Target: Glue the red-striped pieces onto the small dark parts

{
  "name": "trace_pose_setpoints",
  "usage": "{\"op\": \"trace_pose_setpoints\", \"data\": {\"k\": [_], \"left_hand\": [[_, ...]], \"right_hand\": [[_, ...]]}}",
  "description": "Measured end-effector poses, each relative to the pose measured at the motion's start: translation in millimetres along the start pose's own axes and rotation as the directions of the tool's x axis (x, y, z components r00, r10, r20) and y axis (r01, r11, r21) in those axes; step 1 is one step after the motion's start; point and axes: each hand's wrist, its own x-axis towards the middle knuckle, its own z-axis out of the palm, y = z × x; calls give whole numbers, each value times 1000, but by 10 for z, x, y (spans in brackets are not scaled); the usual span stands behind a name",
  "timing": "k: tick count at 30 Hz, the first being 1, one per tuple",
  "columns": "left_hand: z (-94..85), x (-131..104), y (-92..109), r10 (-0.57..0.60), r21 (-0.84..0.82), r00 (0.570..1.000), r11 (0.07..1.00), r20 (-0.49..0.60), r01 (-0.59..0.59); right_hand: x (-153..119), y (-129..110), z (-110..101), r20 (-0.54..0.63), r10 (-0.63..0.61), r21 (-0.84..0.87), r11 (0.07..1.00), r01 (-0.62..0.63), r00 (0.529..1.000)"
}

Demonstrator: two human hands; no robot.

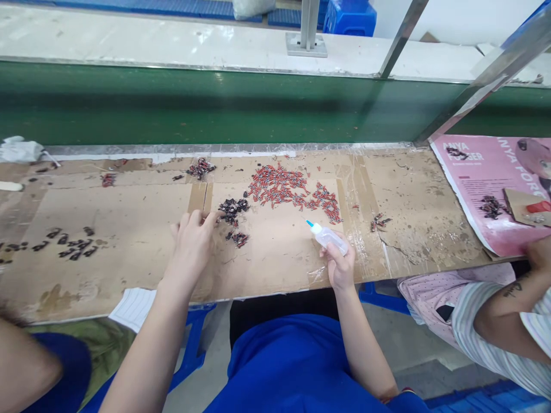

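My right hand (pixel 342 267) is closed around a small translucent squeeze bottle (pixel 330 238) with a blue tip that points up and left. My left hand (pixel 193 236) reaches to the edge of a pile of small black parts (pixel 232 210); its fingers are bent together, and whether a part is between them is hidden. Just below that pile lies a smaller cluster of black and red pieces (pixel 237 238). Beyond both hands spreads a large heap of small red parts with metallic bits (pixel 278 184), trailing off to the right.
Cardboard (pixel 275 258) covers the bench. Scattered black parts (pixel 77 248) lie at left, and a small cluster (pixel 379 222) at right. A pink poster (pixel 482 189) lies far right, by a co-worker's arm (pixel 512 298). A green belt (pixel 215 106) runs behind; another person's arm (pixel 26 361) is lower left.
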Motion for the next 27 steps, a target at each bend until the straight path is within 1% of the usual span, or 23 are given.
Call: {"op": "trace_pose_setpoints", "data": {"k": [2,3,5,8,9,11,13,16,21,24,27], "left_hand": [[-63,-52,116,-1,-157,999,988,-44,-6],[-72,-89,199,5,-258,999,966,-49,-18],[-32,-190,404,28,-447,1000,894,-10,-29],[161,-381,727,52,-600,994,800,101,20],[242,-445,815,64,-616,990,787,124,26],[393,-555,941,42,-588,992,808,118,35],[498,-631,997,-12,-532,996,845,90,58],[555,-678,995,-47,-514,996,854,77,80],[531,-687,959,-66,-577,993,809,93,108],[518,-696,972,-95,-600,992,790,84,126],[510,-700,991,-118,-606,990,783,78,141]], "right_hand": [[-12,-18,-13,-33,12,16,1000,-12,999],[-16,-25,-18,-55,15,22,1000,-14,998],[-22,-28,-26,-86,18,16,1000,-17,996],[-30,-15,-30,-109,20,-14,1000,-21,994],[-35,-8,-30,-124,18,-20,1000,-21,992],[-50,2,-24,-146,13,-45,999,-20,989],[-72,1,-6,-146,1,-100,995,-16,989],[-116,-16,49,-127,-31,-203,979,4,991],[-195,-27,125,-136,-56,-300,954,12,989],[-224,-14,118,-134,-57,-317,948,11,989],[-237,-3,95,-107,-46,-329,944,8,993]]}}
